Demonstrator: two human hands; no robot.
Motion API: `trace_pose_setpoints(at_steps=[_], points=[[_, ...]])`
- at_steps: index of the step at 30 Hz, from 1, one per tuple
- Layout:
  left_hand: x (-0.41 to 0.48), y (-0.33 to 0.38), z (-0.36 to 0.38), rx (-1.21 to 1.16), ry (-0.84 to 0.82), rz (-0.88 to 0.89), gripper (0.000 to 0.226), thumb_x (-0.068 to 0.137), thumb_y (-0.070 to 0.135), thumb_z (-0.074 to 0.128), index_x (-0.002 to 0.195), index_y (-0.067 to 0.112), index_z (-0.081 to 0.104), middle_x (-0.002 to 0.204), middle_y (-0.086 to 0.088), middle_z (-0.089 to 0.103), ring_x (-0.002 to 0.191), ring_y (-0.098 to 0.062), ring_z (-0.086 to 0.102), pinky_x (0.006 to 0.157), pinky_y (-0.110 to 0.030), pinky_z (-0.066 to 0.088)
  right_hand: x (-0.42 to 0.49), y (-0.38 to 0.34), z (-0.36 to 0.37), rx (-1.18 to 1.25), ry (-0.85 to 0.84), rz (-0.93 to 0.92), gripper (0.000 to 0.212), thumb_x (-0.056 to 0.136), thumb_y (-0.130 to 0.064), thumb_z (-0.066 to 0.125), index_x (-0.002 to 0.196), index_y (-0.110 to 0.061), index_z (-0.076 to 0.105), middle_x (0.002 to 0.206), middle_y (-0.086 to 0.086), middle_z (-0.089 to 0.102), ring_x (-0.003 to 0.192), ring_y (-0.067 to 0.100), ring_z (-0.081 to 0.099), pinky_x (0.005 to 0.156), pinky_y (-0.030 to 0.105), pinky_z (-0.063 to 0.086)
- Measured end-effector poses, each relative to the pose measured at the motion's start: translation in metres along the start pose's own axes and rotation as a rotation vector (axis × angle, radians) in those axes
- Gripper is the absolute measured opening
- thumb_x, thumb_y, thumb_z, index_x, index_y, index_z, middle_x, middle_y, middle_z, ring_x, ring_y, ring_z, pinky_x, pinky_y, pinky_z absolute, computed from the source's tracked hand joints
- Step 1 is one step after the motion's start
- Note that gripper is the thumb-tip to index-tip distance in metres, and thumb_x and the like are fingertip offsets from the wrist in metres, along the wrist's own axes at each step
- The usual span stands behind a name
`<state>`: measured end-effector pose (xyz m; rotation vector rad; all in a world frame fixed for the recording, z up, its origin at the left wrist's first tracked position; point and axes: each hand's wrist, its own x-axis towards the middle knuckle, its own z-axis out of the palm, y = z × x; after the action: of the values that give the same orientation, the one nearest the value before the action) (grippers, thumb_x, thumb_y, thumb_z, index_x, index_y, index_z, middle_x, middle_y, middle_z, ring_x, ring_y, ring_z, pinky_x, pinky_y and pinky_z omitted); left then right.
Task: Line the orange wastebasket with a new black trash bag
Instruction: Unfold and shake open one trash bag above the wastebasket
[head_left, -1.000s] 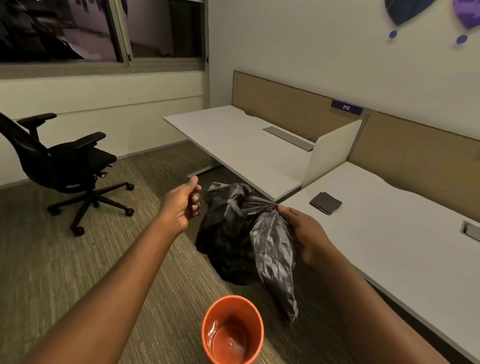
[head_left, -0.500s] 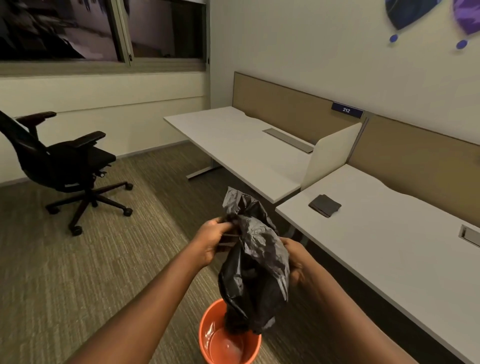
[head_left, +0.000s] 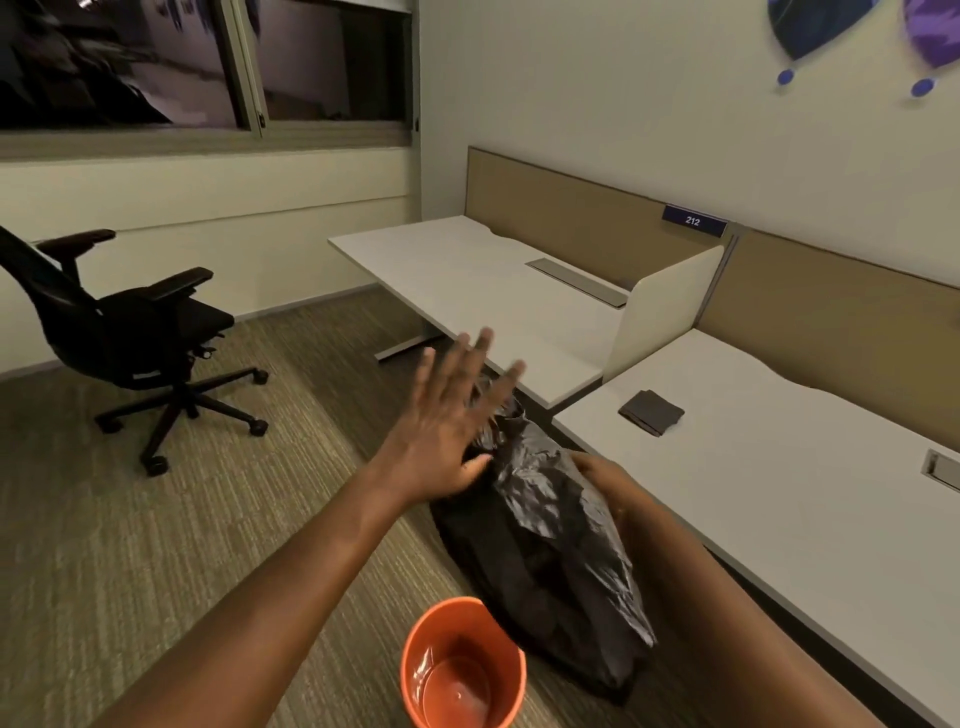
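Observation:
The orange wastebasket stands on the carpet at the bottom centre, with nothing inside it. A crumpled black trash bag hangs in the air above and to the right of it, its lower end beside the basket's rim. My right hand grips the bag near its top from the right side and is partly hidden by the plastic. My left hand is raised to the left of the bag's top with the fingers spread wide and holds nothing, its thumb close to the plastic.
Two white desks with tan partition panels run along the right. A dark folded cloth lies on the near desk. A black office chair stands on the carpet at the left, under a window.
My left hand has let go of the bag and opened, rising to the left. The bag, earlier dipping into the wastebasket, now hangs to the basket's right from my right hand.

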<state>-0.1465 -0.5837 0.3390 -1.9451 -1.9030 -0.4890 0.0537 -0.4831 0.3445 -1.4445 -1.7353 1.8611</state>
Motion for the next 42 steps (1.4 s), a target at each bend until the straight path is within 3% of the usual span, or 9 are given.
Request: trace_pose_setpoints(at_steps=[3,5,8,11,16,22,31,39,42], points=[[0.005,0.004,0.002,-0.121,-0.104,0.095,0.044,0.089,0.042,0.056,0.131,0.032,0.062,0.166,-0.007,0.027,0.157,-0.026,0.006,0.125,-0.057,-0.002,-0.005,-0.009,0.005,-0.039,-0.059,-0.008,0.039,0.095,-0.045,0.061,0.110,-0.011,0.073,0.091,0.005,0.080,0.069,0.008,0.075,0.059,0.017,0.057],[0.010,0.005,0.002,-0.254,-0.149,-0.011,0.020,0.092,0.031,0.057,0.103,0.023,0.072,0.128,-0.002,0.067,0.137,-0.019,0.048,0.126,-0.050,0.004,-0.009,-0.015,0.004,-0.102,-0.008,-0.036,0.065,0.082,-0.074,0.059,0.107,-0.017,0.076,0.097,0.004,0.079,0.087,0.019,0.075,0.083,0.033,0.058],[0.016,0.004,-0.003,-0.331,-0.245,-0.254,0.020,0.091,0.026,0.053,0.073,0.025,0.062,0.067,0.008,0.060,0.075,-0.017,0.061,0.102,-0.038,0.046,-0.022,-0.031,0.002,-0.306,0.115,-0.275,0.092,0.071,-0.095,0.036,0.123,-0.026,0.066,0.110,-0.001,0.071,0.097,0.015,0.066,0.095,0.044,0.054],[0.021,0.002,-0.004,-0.474,-0.236,-0.483,0.033,0.092,0.026,0.055,0.059,0.023,0.051,0.058,0.007,0.055,0.059,-0.016,0.057,0.052,-0.029,0.037,-0.039,-0.034,0.014,-0.478,0.152,-0.477,0.107,0.058,-0.104,0.038,0.142,-0.038,0.046,0.138,-0.002,0.060,0.116,0.014,0.061,0.089,0.034,0.052],[0.029,0.002,-0.015,-0.880,-0.227,-0.777,0.041,0.099,0.032,0.051,0.071,0.007,0.066,0.072,-0.013,0.069,0.069,-0.020,0.064,0.069,-0.038,0.048,-0.021,-0.006,0.025,-1.042,0.247,-0.477,0.102,0.074,-0.066,0.069,0.156,-0.034,0.018,0.145,0.004,0.051,0.124,0.025,0.054,0.100,0.045,0.050],[0.015,-0.034,-0.027,-1.236,-0.198,-1.057,0.032,0.096,0.031,0.061,0.083,0.007,0.078,0.084,-0.013,0.080,0.085,-0.032,0.075,0.092,-0.044,0.055,0.035,0.041,-0.019,-0.650,0.234,-0.076,0.014,0.094,-0.022,0.066,0.108,-0.020,0.067,0.096,0.001,0.069,0.084,0.011,0.064,0.079,0.031,0.057],[-0.002,-0.060,-0.011,-1.130,-0.304,-1.280,0.031,0.093,0.035,0.060,0.084,0.010,0.076,0.068,-0.005,0.078,0.058,-0.020,0.075,0.054,-0.024,0.056,0.042,0.015,-0.019,0.550,0.061,0.109,0.026,0.105,-0.017,0.041,0.114,-0.003,0.062,0.110,0.018,0.072,0.100,0.033,0.069,0.087,0.047,0.056],[-0.010,-0.071,-0.004,-1.011,-0.410,-1.309,0.031,0.094,0.032,0.054,0.086,0.010,0.074,0.070,-0.007,0.077,0.061,-0.022,0.073,0.054,-0.025,0.052,0.024,-0.021,-0.034,0.403,-0.095,0.146,0.024,0.087,-0.028,0.054,0.088,-0.007,0.067,0.075,0.017,0.072,0.061,0.031,0.069,0.068,0.040,0.059],[-0.009,-0.064,0.003,-0.710,-0.260,-1.018,0.021,0.096,0.030,0.048,0.106,0.020,0.063,0.102,-0.005,0.069,0.089,-0.019,0.064,0.076,-0.038,0.052,0.024,-0.025,-0.035,0.343,-0.120,0.139,0.028,0.082,-0.031,0.054,0.085,-0.007,0.067,0.074,0.015,0.071,0.060,0.030,0.066,0.068,0.036,0.056]])
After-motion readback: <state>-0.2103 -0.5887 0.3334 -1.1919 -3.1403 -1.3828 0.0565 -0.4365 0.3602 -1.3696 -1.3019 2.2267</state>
